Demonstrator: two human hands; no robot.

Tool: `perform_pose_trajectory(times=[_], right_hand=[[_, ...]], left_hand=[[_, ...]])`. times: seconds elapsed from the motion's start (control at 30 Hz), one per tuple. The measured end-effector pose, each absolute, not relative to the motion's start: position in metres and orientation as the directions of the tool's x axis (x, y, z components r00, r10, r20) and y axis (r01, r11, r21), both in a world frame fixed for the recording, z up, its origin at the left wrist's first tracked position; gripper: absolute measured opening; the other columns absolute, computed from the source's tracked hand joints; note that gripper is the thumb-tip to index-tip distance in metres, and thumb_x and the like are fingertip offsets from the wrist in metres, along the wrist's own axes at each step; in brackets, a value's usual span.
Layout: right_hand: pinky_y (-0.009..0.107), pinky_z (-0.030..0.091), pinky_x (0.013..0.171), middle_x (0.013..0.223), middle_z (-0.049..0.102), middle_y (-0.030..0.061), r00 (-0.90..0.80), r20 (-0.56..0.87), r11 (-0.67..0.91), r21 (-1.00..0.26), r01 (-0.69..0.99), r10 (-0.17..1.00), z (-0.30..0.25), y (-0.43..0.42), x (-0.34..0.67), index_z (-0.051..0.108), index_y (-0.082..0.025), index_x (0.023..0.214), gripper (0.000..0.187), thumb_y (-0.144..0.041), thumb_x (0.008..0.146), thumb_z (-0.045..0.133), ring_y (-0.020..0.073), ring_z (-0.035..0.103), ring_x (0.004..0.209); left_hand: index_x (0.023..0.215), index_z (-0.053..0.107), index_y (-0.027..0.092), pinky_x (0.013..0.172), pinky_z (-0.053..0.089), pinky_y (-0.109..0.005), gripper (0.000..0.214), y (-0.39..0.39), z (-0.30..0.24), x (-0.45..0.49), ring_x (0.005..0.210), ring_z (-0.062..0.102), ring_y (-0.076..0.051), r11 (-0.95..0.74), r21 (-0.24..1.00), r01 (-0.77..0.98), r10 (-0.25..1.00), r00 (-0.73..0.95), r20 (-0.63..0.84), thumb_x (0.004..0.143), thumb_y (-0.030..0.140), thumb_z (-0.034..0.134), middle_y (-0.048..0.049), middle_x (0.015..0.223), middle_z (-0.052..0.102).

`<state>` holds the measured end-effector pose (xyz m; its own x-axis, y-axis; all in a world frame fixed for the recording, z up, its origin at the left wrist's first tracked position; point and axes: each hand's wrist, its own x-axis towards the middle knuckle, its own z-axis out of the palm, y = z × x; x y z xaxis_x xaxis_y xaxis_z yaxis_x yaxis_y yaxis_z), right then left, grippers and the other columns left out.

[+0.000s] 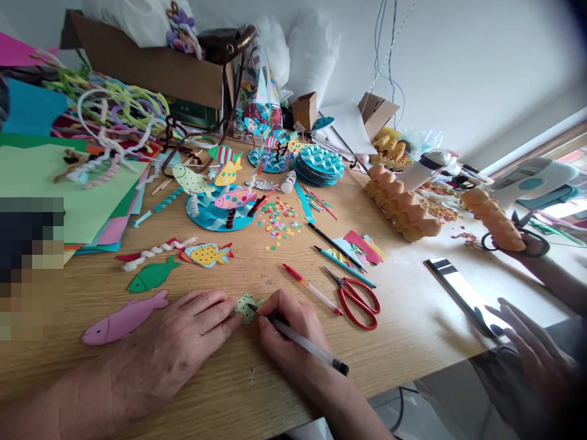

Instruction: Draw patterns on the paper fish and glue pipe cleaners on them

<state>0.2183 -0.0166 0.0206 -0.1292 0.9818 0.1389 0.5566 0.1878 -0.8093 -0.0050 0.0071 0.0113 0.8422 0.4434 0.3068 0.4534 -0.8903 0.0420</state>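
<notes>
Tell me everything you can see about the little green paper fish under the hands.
The small green paper fish is a flat cut-out, pale green with darker dots, lying on the wooden table near its front edge. The left hand pins its left side with the fingertips. The right hand holds a pen whose tip meets the fish's right side. Fingers hide much of its outline.

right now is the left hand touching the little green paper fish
Touching. The head view shows the left hand with its fingertips pressed on the edge of the small green paper fish, pinning it to the table.
</notes>
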Motion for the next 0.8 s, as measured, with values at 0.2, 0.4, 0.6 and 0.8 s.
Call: perform_pose_trajectory(times=[0.2,0.4,0.6,0.8], right_hand=[[0.020,0.041,0.053,0.059,0.059,-0.0041,-0.119,0.160,0.199,-0.795,0.573,0.980,0.0207,-0.0166,0.2183,0.054,-0.023,0.071,0.012,-0.011,0.072,0.052,0.0115,0.052,0.052],[0.020,0.042,0.055,0.060,0.059,-0.0040,-0.118,0.169,0.206,-0.793,0.574,0.979,0.0208,-0.0163,0.2172,0.055,-0.023,0.071,0.012,-0.012,0.072,0.051,0.0120,0.054,0.053],[0.021,0.042,0.055,0.059,0.059,-0.0039,-0.122,0.168,0.208,-0.802,0.560,0.978,0.0202,-0.0163,0.2175,0.054,-0.023,0.071,0.012,-0.011,0.071,0.051,0.0121,0.054,0.053],[0.021,0.043,0.057,0.061,0.059,-0.0036,-0.122,0.132,0.178,-0.807,0.563,0.984,0.0205,-0.0164,0.2175,0.054,-0.023,0.071,0.012,-0.012,0.072,0.052,0.0125,0.055,0.055]], left_hand=[[0.135,0.063,0.020,0.105,0.053,-0.036,0.049,0.0054,0.0113,-0.0076,0.121,0.061,-0.023,-0.883,0.086,0.462,0.468,0.846,0.256,0.094,0.005,0.041,-0.0080,0.126,0.071],[0.128,0.067,0.016,0.100,0.054,-0.034,0.048,0.0071,0.0142,-0.0042,0.114,0.064,-0.022,-0.895,0.033,0.445,0.431,0.845,0.316,0.092,0.000,0.038,-0.0079,0.120,0.073],[0.126,0.067,0.018,0.099,0.054,-0.032,0.053,0.0070,0.0119,-0.0038,0.113,0.064,-0.021,-0.891,0.001,0.454,0.429,0.842,0.328,0.089,-0.001,0.036,-0.0063,0.117,0.074],[0.125,0.067,0.016,0.098,0.055,-0.032,0.054,0.0070,0.0135,-0.0037,0.113,0.064,-0.021,-0.895,-0.020,0.447,0.413,0.842,0.346,0.087,-0.003,0.034,-0.0067,0.117,0.074]])
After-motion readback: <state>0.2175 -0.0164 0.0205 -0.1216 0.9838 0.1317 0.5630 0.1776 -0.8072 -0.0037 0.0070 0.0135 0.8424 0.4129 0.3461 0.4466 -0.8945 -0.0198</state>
